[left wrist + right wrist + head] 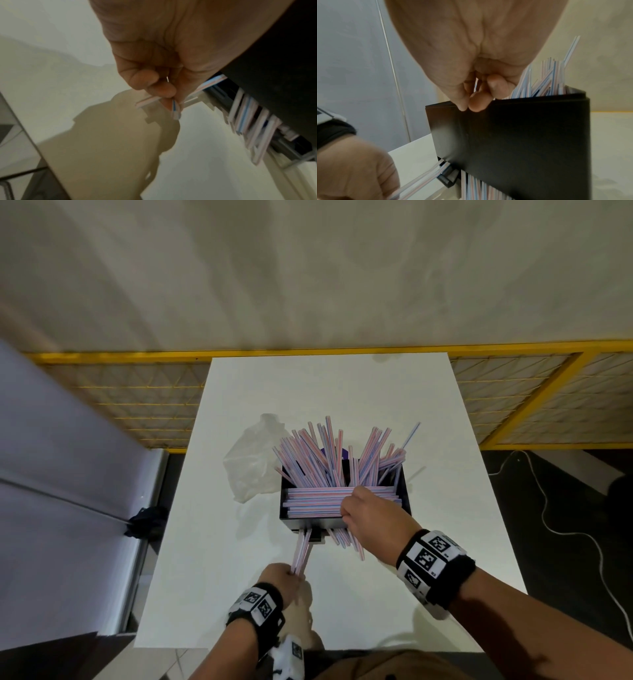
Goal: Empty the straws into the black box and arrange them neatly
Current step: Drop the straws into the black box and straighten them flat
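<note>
The black box (308,522) stands mid-table. Pink-and-blue striped straws (329,460) stick up and fan out of its far part, and a flat layer of straws (315,501) lies crosswise in the near part. My right hand (347,510) is curled at the near rim (522,135), and a sliver of a straw shows between its fingers (481,104). My left hand (286,573) grips a few straws (302,553) that poke out from under the box's front. In the left wrist view the fingertips (164,89) pinch those straws (176,113).
More loose straws (346,539) jut from beneath the box's front edge. A crumpled clear plastic bag (253,463) lies left of the box. The white table (445,542) ends near my body. A yellow mesh fence (513,392) and a floor cable (565,535) lie beyond.
</note>
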The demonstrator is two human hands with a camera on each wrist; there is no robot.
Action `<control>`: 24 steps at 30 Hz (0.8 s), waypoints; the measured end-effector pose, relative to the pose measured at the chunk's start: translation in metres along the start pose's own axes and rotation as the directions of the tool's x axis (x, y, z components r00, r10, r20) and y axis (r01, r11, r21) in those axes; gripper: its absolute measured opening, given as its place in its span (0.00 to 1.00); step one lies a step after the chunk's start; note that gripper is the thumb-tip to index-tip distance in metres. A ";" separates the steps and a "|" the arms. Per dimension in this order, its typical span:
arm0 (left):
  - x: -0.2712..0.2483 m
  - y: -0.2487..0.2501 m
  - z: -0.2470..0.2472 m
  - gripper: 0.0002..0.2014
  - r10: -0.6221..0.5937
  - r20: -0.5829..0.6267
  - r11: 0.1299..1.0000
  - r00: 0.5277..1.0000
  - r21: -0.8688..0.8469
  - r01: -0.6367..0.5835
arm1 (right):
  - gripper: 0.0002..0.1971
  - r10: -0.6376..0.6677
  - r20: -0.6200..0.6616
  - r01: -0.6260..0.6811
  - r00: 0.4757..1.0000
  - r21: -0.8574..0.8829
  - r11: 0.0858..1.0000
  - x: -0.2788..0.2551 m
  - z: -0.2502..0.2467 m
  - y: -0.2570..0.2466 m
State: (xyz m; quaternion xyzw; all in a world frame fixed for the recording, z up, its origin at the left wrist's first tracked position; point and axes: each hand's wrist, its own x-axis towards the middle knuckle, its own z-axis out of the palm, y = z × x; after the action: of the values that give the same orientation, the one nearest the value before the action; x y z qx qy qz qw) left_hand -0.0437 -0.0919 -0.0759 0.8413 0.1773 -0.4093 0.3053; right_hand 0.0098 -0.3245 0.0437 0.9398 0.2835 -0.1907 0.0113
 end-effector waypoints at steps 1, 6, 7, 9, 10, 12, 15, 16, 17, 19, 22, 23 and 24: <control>-0.002 -0.006 -0.005 0.09 -0.001 -0.002 1.000 1.000 0.026 0.001 | 0.11 0.010 -0.002 -0.010 1.000 0.013 1.000 -0.001 0.000 0.000; -0.035 -0.031 -0.026 0.14 -0.028 0.016 0.992 0.999 0.121 0.026 | 0.08 0.112 -0.071 -0.092 0.991 0.238 0.967 -0.002 -0.003 -0.005; -0.045 -0.035 -0.031 0.13 -0.027 0.017 0.990 0.999 0.138 0.025 | 0.07 0.141 -0.089 -0.109 0.986 0.302 0.947 -0.003 -0.003 -0.005; -0.066 -0.041 -0.043 0.11 0.015 0.001 0.984 1.000 0.176 -0.015 | 0.06 0.185 -0.099 -0.130 0.978 0.408 0.904 -0.007 -0.005 -0.004; -0.075 -0.043 -0.049 0.11 0.061 -0.008 0.980 0.998 0.191 -0.058 | 0.06 0.197 -0.102 -0.130 0.975 0.458 0.880 -0.010 -0.005 -0.004; -0.093 -0.041 -0.060 0.11 0.175 -0.034 0.967 0.984 0.196 -0.165 | 0.08 0.183 -0.134 -0.089 0.974 0.517 0.851 -0.019 -0.008 -0.005; -0.112 -0.019 -0.076 0.11 0.311 -0.145 0.931 0.939 0.246 -0.270 | 0.18 0.198 -0.237 -0.010 0.951 0.618 0.786 -0.035 -0.018 -0.010; -0.115 -0.008 -0.081 0.11 0.366 -0.200 0.907 0.909 0.295 -0.300 | 0.20 0.214 -0.289 0.021 0.933 0.638 0.770 -0.040 -0.024 -0.011; -0.116 0.006 -0.087 0.11 0.421 -0.256 0.882 0.870 0.342 -0.326 | 0.20 0.238 -0.343 0.048 0.909 0.652 0.757 -0.045 -0.030 -0.012; -0.116 0.036 -0.096 0.12 0.502 -0.340 0.840 0.795 0.411 -0.355 | 0.20 0.304 -0.424 0.067 0.853 0.667 0.742 -0.052 -0.042 -0.011; -0.107 0.081 -0.104 0.09 0.569 -0.358 0.780 0.741 0.521 -0.347 | 0.19 0.363 -0.508 0.054 0.781 0.634 0.772 -0.058 -0.053 -0.004; -0.103 0.094 -0.105 0.09 0.593 -0.343 0.749 0.728 0.567 -0.343 | 0.18 0.357 -0.529 0.051 0.770 0.608 0.792 -0.058 -0.054 -0.001; -0.098 0.107 -0.104 0.09 0.616 -0.319 0.716 0.721 0.608 -0.343 | 0.18 0.340 -0.549 0.048 0.763 0.574 0.817 -0.058 -0.053 0.001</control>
State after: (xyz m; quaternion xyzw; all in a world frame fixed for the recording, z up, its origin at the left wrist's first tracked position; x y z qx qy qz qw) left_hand 0.0159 -0.1081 0.0916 0.9824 -0.0978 -0.1106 0.1142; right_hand -0.0154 -0.3488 0.1139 0.9292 0.1246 0.0622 -0.3424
